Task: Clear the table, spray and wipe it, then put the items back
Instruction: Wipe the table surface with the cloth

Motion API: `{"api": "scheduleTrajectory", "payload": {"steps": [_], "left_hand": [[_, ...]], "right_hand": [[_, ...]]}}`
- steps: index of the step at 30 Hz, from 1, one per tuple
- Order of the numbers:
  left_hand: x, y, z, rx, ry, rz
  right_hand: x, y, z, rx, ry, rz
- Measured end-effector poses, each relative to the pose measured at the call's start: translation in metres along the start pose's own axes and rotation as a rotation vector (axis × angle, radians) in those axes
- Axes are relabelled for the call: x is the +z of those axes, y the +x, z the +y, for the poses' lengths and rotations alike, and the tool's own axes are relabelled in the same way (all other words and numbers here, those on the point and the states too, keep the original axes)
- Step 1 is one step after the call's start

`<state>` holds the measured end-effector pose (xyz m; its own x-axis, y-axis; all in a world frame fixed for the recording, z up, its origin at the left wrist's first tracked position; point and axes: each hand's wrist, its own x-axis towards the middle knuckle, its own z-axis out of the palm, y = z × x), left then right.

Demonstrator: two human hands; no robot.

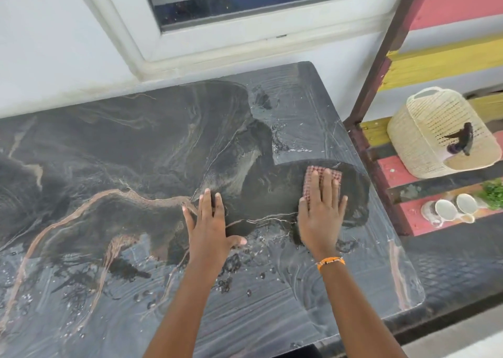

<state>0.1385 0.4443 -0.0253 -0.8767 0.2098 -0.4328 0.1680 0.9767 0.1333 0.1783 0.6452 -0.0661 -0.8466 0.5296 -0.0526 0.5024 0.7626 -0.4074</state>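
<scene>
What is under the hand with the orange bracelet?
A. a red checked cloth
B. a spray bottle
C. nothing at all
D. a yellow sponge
A. The right hand, the one wearing the orange bracelet, lies flat with fingers spread on a red checked cloth pressed to the wet dark table, while the left hand rests bare on the tabletop.

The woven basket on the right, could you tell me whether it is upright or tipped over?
Tipped: the basket lies on its side, its open mouth facing the camera.
</scene>
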Motion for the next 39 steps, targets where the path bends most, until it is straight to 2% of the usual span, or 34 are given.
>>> {"api": "scheduleTrajectory", "payload": {"steps": [5, 8, 11, 17, 20, 23, 25, 28, 31, 33, 36, 39], "left_hand": [[-0.006, 0.005, 0.01, -0.061, -0.059, -0.003], [-0.01, 0.012, 0.024, -0.094, -0.096, 0.038], [-0.01, 0.023, 0.041, -0.052, -0.081, 0.04], [-0.011, 0.034, 0.061, -0.073, -0.001, 0.008], [-0.01, 0.033, 0.061, -0.079, 0.01, 0.014], [-0.009, 0.032, 0.059, -0.069, 0.008, 0.03], [-0.009, 0.032, 0.058, -0.063, 0.0, 0.042], [-0.009, 0.034, 0.057, -0.062, -0.038, 0.056], [-0.011, 0.034, 0.057, -0.064, -0.02, 0.059], [-0.013, 0.035, 0.058, -0.073, -0.012, 0.076], [-0.019, 0.042, 0.062, -0.087, -0.044, 0.112], [-0.026, 0.056, 0.065, -0.065, -0.024, 0.139]], "right_hand": [[0.032, -0.002, -0.077, -0.554, -0.046, -0.214], [0.032, 0.023, -0.078, -0.701, -0.073, -0.27], [0.019, 0.058, -0.051, -0.631, -0.07, -0.235], [-0.024, 0.126, 0.034, -0.253, -0.082, -0.114], [-0.029, 0.119, 0.055, -0.078, -0.063, -0.051], [-0.017, 0.09, 0.037, 0.029, -0.038, 0.025], [-0.004, 0.075, 0.01, -0.062, -0.034, 0.003], [0.018, 0.072, -0.045, -0.34, -0.032, -0.126], [0.034, 0.089, -0.095, -0.6, -0.008, -0.266], [0.038, 0.11, -0.109, -0.699, -0.019, -0.317], [0.031, 0.149, -0.098, -0.683, -0.046, -0.301], [0.015, 0.184, -0.064, -0.537, -0.046, -0.239]]}}
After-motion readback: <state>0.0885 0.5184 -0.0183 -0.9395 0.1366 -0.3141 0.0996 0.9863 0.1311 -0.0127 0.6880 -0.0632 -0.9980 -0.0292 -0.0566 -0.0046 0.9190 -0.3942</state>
